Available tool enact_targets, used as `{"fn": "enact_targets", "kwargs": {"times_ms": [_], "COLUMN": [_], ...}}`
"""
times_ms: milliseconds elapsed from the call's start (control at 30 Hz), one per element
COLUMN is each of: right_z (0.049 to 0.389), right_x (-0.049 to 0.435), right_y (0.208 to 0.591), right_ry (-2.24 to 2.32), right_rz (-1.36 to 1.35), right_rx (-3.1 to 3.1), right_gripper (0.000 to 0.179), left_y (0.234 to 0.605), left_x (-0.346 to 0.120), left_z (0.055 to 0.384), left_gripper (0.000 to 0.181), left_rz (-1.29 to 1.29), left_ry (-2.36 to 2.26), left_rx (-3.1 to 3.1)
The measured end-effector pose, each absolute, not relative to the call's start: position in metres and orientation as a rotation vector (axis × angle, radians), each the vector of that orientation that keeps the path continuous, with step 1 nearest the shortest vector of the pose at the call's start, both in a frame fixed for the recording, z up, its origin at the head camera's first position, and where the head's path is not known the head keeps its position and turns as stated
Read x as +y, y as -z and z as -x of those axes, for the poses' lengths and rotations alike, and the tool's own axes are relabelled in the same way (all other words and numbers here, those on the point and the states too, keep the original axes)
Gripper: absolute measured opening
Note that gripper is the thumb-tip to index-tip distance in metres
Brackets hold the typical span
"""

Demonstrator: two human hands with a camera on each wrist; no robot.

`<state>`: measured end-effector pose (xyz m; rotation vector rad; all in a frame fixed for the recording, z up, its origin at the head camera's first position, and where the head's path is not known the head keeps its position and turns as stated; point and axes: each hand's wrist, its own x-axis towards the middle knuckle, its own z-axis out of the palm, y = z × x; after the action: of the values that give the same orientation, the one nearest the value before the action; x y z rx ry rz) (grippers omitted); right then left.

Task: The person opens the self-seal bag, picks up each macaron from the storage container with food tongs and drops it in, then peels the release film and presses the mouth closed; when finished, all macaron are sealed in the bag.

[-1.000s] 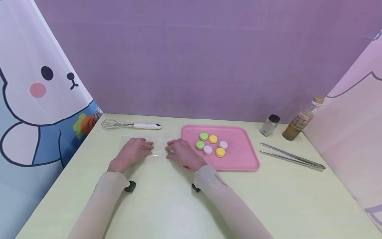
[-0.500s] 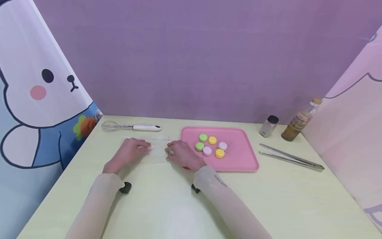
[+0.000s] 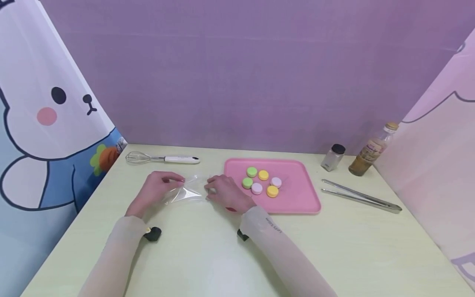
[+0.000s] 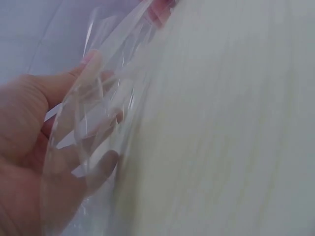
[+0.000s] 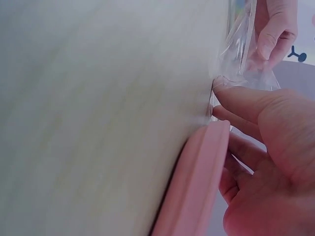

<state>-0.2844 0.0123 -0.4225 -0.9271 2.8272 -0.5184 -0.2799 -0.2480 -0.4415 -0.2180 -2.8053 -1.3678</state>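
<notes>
A clear plastic bag (image 3: 190, 192) stretches between both hands, low over the pale table. My left hand (image 3: 154, 189) pinches its left edge and holds it raised; in the left wrist view, the film (image 4: 129, 59) hangs across the fingers, which show through it. At the bag's other end is my right hand (image 3: 229, 193), with its thumb and fingertips on the film close to the tabletop. The right wrist view shows that hand (image 5: 268, 142) beside the rim of a pink tray (image 5: 197, 182), with several fingers partly behind the rim.
On the pink tray (image 3: 300, 198) lie several green, yellow and lilac macarons (image 3: 256, 189). A whisk (image 3: 182, 159) rests behind the bag. To the right are metal tongs (image 3: 363, 198), a black-capped jar (image 3: 332, 157) and a corked bottle (image 3: 371, 152). A purple backdrop (image 3: 237, 82) stands behind.
The left hand has shifted slightly left and lifted its edge of the bag, which lay flat and now is raised and creased. The right hand has stayed at its end.
</notes>
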Motion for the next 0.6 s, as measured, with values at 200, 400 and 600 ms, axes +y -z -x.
{"fn": "enact_targets", "kwargs": {"times_ms": [200, 400, 600], "right_z": [0.2846, 0.2848, 0.2847], "right_x": [0.0119, 0.0129, 0.0131], "right_y": [0.4239, 0.4248, 0.4252], "right_ry": [0.536, 0.542, 0.548], "right_rz": [0.913, 0.901, 0.905], "right_rx": [2.821, 2.811, 2.807], "right_gripper": [0.038, 0.039, 0.038], "left_y": [0.4442, 0.444, 0.4445], "left_x": [-0.2509, -0.2482, -0.2445], "left_z": [0.2793, 0.2802, 0.2788], "left_gripper": [0.026, 0.029, 0.029], "left_rz": [0.216, 0.247, 0.216], "left_ry": [1.538, 1.621, 1.628], "left_rx": [-2.701, -2.609, -2.581]}}
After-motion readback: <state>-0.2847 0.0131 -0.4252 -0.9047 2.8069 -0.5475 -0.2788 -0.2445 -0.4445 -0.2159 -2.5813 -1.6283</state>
